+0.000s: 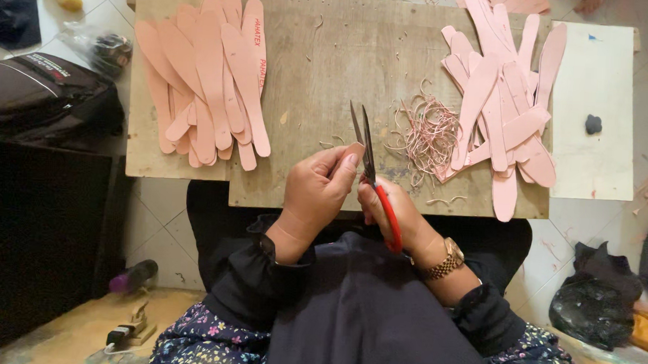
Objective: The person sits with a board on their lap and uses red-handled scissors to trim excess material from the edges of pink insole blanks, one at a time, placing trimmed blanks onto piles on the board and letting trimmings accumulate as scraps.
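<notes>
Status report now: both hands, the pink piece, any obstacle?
Left hand pinches pink piece. Right hand holds red-handled scissors, blades slightly open. Trimmings beside; nothing blocking.

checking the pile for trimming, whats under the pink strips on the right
Under the right pile of pink strips lies the wooden board, with a tangle of thin trimmings at its left edge. Whatever lies beneath the pile's middle is covered.

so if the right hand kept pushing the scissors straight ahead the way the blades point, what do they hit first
The right hand holds red-handled scissors with the blades pointing up and slightly left across the wooden board. That line looks free: bare board between the two pink piles, apart from a few stray trimmings. The blades' height above the board is unclear.
</notes>
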Action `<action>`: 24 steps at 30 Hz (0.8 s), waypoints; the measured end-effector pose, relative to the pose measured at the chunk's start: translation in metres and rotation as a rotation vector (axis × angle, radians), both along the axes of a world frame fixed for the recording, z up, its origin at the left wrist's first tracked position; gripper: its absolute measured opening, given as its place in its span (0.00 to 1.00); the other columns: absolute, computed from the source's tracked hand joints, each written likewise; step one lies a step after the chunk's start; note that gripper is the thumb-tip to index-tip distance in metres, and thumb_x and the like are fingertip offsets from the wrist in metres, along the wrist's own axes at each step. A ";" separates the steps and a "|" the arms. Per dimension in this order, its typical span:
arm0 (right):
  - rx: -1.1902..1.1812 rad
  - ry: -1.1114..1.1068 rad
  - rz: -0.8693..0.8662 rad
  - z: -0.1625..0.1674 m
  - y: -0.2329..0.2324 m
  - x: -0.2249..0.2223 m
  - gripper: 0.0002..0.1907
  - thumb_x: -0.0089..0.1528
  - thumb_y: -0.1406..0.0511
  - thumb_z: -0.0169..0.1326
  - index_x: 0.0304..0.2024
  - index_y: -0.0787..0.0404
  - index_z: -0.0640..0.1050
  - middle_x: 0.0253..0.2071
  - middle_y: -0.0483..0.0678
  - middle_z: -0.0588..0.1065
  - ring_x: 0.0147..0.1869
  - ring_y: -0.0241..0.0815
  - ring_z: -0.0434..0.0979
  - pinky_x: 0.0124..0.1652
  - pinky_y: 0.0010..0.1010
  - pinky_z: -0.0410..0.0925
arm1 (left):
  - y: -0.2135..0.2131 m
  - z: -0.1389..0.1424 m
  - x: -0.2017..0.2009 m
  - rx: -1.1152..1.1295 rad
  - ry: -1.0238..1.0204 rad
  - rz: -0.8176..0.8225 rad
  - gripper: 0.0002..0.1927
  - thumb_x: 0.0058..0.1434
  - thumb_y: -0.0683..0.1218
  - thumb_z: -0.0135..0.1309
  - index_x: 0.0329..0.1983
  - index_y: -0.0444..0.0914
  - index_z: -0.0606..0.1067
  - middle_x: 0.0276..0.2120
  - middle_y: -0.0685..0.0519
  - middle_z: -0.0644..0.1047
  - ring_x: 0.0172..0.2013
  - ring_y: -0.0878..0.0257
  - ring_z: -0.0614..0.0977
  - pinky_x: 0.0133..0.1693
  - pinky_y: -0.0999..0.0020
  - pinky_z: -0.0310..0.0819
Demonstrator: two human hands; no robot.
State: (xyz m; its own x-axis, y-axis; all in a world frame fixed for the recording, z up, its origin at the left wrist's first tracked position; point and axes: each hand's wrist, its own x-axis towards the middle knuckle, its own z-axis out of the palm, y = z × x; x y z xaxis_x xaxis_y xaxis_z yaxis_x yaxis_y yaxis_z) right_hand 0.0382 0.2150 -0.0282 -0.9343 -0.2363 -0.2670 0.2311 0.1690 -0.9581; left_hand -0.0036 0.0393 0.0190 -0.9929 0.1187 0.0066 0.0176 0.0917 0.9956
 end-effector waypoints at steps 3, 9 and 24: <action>-0.080 -0.024 -0.011 -0.004 0.000 0.000 0.24 0.68 0.46 0.47 0.34 0.60 0.71 0.24 0.40 0.68 0.25 0.31 0.68 0.27 0.24 0.65 | 0.000 -0.001 0.001 0.025 -0.044 -0.003 0.13 0.68 0.48 0.56 0.46 0.34 0.81 0.24 0.59 0.76 0.26 0.76 0.73 0.28 0.77 0.69; -0.158 -0.098 -0.013 -0.011 0.007 0.005 0.28 0.68 0.43 0.47 0.30 0.60 0.69 0.22 0.39 0.65 0.22 0.29 0.62 0.23 0.22 0.60 | -0.003 -0.005 -0.003 0.094 -0.101 -0.038 0.13 0.68 0.48 0.56 0.48 0.34 0.81 0.26 0.59 0.78 0.26 0.75 0.74 0.29 0.76 0.70; -0.548 -0.034 -0.377 -0.071 0.063 -0.021 0.27 0.67 0.41 0.51 0.32 0.56 0.68 0.26 0.41 0.64 0.28 0.34 0.65 0.29 0.26 0.63 | -0.022 0.027 0.024 -0.330 0.337 -0.390 0.15 0.59 0.44 0.50 0.48 0.35 0.68 0.27 0.40 0.76 0.32 0.39 0.79 0.36 0.46 0.71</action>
